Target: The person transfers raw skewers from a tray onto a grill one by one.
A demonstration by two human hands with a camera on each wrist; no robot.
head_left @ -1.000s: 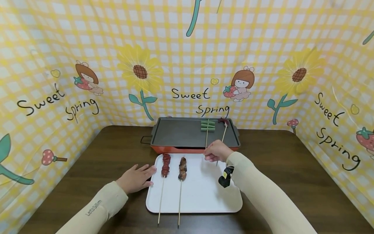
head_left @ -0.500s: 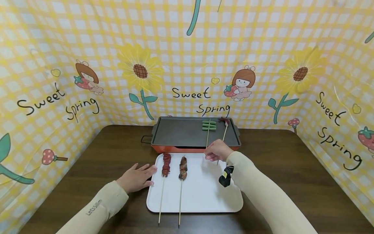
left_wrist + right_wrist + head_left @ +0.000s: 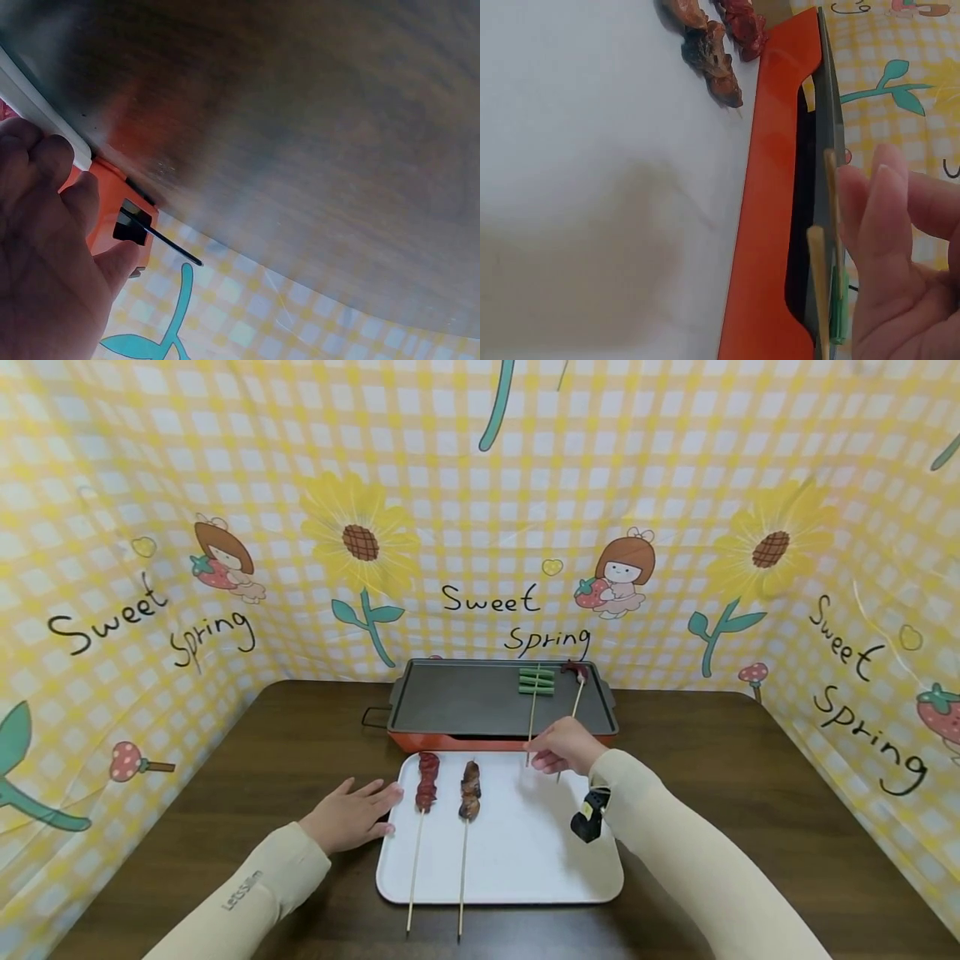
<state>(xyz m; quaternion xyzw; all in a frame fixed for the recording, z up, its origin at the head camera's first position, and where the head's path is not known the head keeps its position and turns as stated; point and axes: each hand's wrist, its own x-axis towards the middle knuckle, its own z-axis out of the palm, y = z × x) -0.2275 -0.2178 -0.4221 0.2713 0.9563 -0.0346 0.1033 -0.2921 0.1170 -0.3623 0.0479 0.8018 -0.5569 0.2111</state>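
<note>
My right hand (image 3: 566, 747) is over the grill's front edge, its fingertips beside the lower end of a skewer of green vegetable pieces (image 3: 536, 682). In the right wrist view the thumb and a finger (image 3: 885, 202) stand nearly straight, with a bare stick end (image 3: 830, 169) along their outer side. The green pieces lie on the dark griddle (image 3: 461, 697). Further right, a skewer with a dark red, curled piece (image 3: 576, 672) rests there too, its stick passing behind my hand. My left hand (image 3: 351, 818) lies spread at the left rim of the white tray (image 3: 540, 860), fingertips on it.
A red meat skewer (image 3: 427, 783) and a browned meat skewer (image 3: 470, 791) lie on the tray, sticks reaching past its front edge. The grill's orange side (image 3: 772, 165) borders the tray. A wire handle (image 3: 373, 717) juts left. A checked cloth (image 3: 480, 527) hangs behind the table.
The green skewer has shifted slightly right on the griddle. My right hand has drawn a little to the right, leaving the stick's end in sight. My left hand has stayed put.
</note>
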